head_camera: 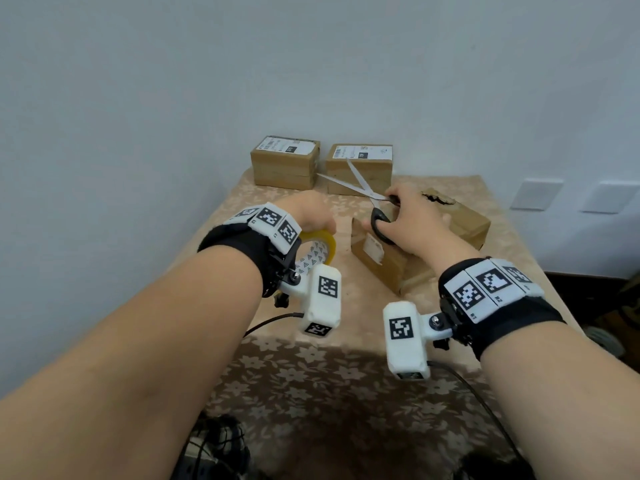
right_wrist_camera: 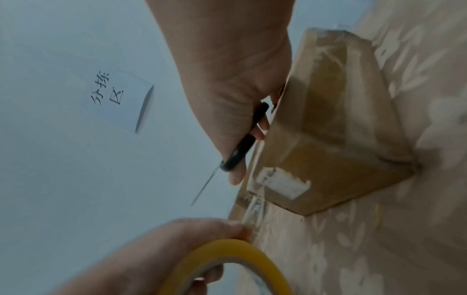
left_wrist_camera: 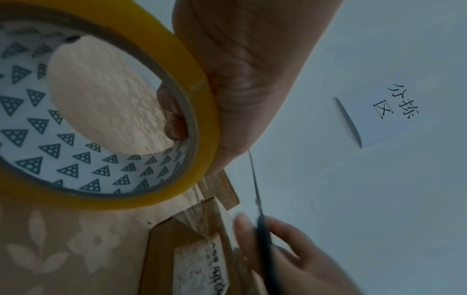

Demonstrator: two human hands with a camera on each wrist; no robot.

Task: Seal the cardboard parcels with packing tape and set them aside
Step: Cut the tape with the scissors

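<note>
The left hand [head_camera: 313, 213] grips the yellow tape roll [head_camera: 320, 245], fingers [left_wrist_camera: 174, 117] curled through its core, thumb on the rim; a clear strip of tape [right_wrist_camera: 254, 207] runs from it to the near corner of the cardboard parcel [head_camera: 381, 258] just beyond the fingertips. The right hand [head_camera: 412, 225] grips black-handled scissors [head_camera: 367, 192], blades spread wide and pointing away from the strip. If the roll slackens, the strip will likely fold onto itself; a hurried cut could nick the left thumb. Two labelled parcels [head_camera: 285, 162] past the blade tips crowd the tabletop [head_camera: 311, 368]; free room lies nearer the wrists.
</note>
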